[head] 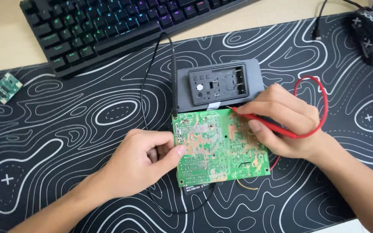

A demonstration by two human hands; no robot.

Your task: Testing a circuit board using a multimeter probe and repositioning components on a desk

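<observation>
While the left hand (pixel 141 162) pinches the green circuit board (pixel 219 146), the right hand (pixel 283 123) grips a red probe (pixel 266 124).

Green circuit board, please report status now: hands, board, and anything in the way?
Left hand grips green circuit board at its left edge. Right hand holds red probe, tip on board. Black probe touches top-left corner. Nothing blocking.

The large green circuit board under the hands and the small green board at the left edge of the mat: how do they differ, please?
The large green circuit board is far bigger than the small green board. The large one is held at its edge by the left hand and probed with a red test probe in the right hand; the small one lies untouched. Both are green and sit over the black patterned mat.
</observation>
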